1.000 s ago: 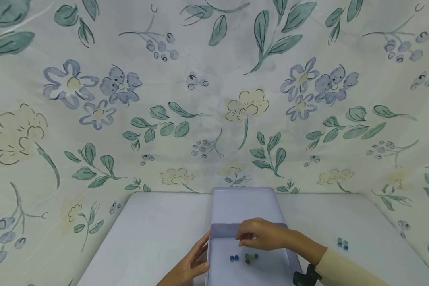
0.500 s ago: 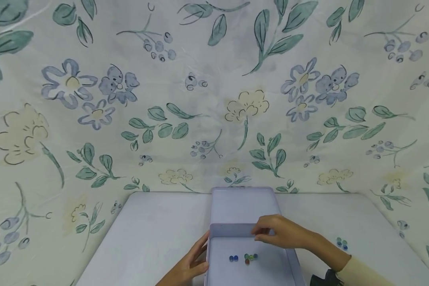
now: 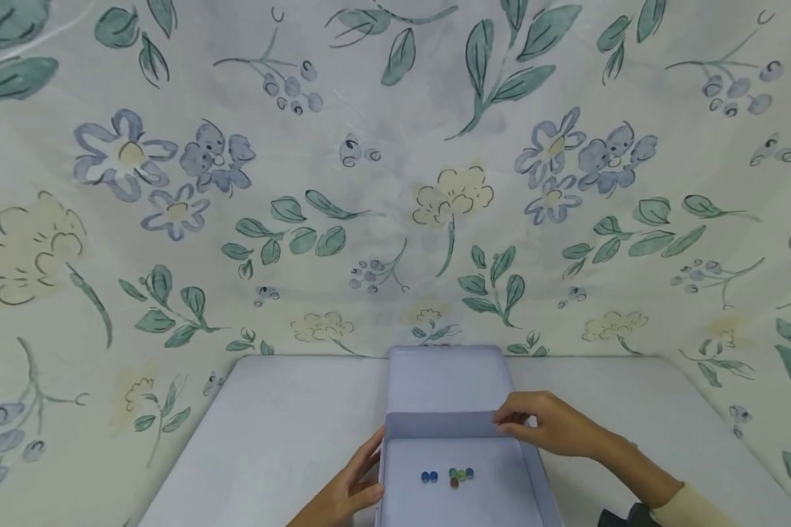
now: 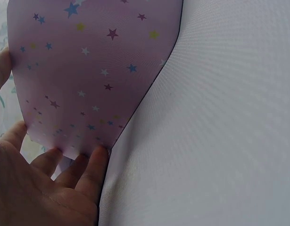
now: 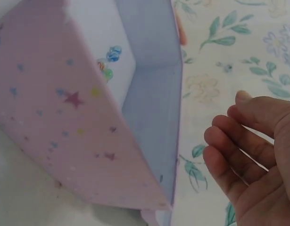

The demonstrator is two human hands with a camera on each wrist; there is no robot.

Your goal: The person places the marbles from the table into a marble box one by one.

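Observation:
A shallow lavender box point(image 3: 442, 424) stands open at the table's front. On its floor lie a pair of blue marbles point(image 3: 429, 477) and, to their right, a small cluster of green, blue and brown marbles point(image 3: 461, 475). My left hand point(image 3: 351, 489) rests against the box's left side; in the left wrist view its extended fingers point(image 4: 95, 172) touch the pink, star-printed outer wall point(image 4: 95, 70). Above the back right corner of the box hovers my right hand point(image 3: 547, 424). Its fingers are loosely bent, and the right wrist view shows nothing between them.
Behind the box lies a flat lavender lid point(image 3: 448, 377), reaching toward the back edge of the white table point(image 3: 290, 424). A flower-patterned cloth point(image 3: 343, 183) hangs behind and at the sides. My right forearm covers most of the spot with marbles on the right of the table.
My right hand has moved right, from over the middle of the box to its back right corner. The left hand and the marbles in the box stay in place.

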